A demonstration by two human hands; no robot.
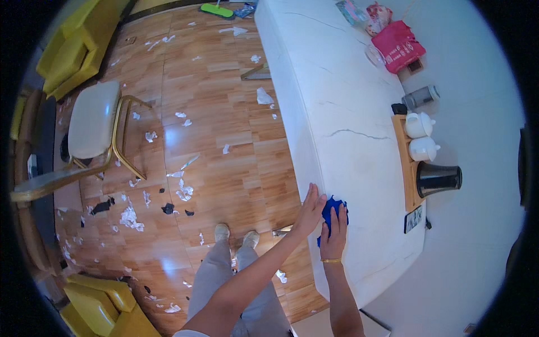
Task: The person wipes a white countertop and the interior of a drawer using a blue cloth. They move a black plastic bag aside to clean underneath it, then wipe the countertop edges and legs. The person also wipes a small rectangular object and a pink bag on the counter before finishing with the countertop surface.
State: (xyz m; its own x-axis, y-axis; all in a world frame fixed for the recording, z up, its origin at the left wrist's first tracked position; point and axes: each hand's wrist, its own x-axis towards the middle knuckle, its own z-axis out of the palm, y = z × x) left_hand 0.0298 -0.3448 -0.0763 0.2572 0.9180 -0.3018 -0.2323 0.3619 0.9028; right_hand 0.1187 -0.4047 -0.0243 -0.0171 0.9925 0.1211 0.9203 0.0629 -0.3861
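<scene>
My right hand [334,234], with a gold bracelet at the wrist, presses flat on a crumpled blue cloth [331,209]. The cloth lies on the white marble-look tabletop [358,168], near its left edge. At that edge, my left hand [311,210] rests with fingers extended, its fingertips beside the cloth; whether it touches the cloth I cannot tell. Part of the cloth is hidden under my right hand.
Along the wall side stand a wooden tray [405,164] with white lidded cups [422,149] and a dark pitcher [438,179], a phone [413,219], a clear bottle [420,97] and a pink bag [398,47]. Paper scraps [131,219] litter the floor near a chair [93,120].
</scene>
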